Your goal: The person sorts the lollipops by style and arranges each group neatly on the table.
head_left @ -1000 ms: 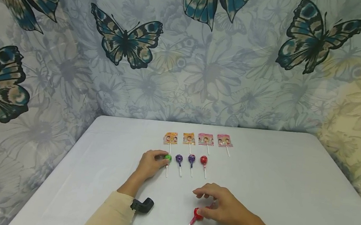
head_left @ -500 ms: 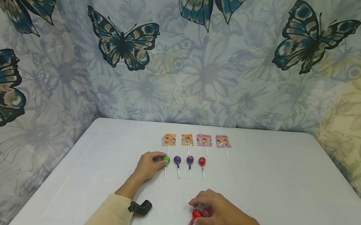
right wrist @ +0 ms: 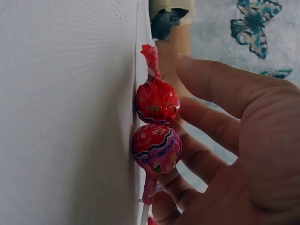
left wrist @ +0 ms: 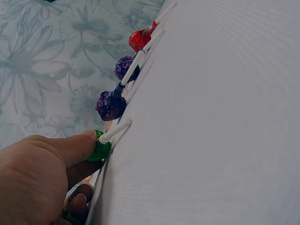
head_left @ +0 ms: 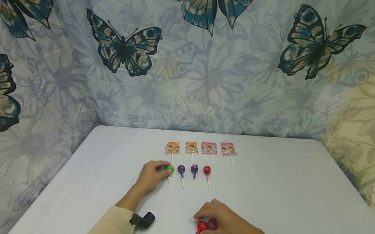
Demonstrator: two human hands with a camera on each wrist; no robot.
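Note:
My left hand (head_left: 150, 176) pinches the green lollipop (left wrist: 101, 149) by its round head between thumb and fingers, at the left end of a row. Two purple lollipops (head_left: 181, 169) and a red lollipop (head_left: 207, 170) lie to its right, sticks pointing toward me. Nearer the front, my right hand (head_left: 224, 224) is over two more lollipops, its fingers loosely bent beside them. One is bright red (head_left: 202, 226) with its stick to the lower left; the other is darker red (head_left: 212, 223). In the right wrist view their heads touch, and the thumb stands apart from them.
Behind the row lie two orange-wrapped lollipops (head_left: 172, 148) and two pink-wrapped lollipops (head_left: 209, 148) with flat square packets. All are on a white table (head_left: 286, 192) against a butterfly-patterned backdrop (head_left: 212, 77). A black wrist camera (head_left: 142, 220) sits on the left wrist.
My right hand has lowered and its fingers have come in closer around the two red lollipops. My left hand stays on the green lollipop. The head view has shifted slightly.

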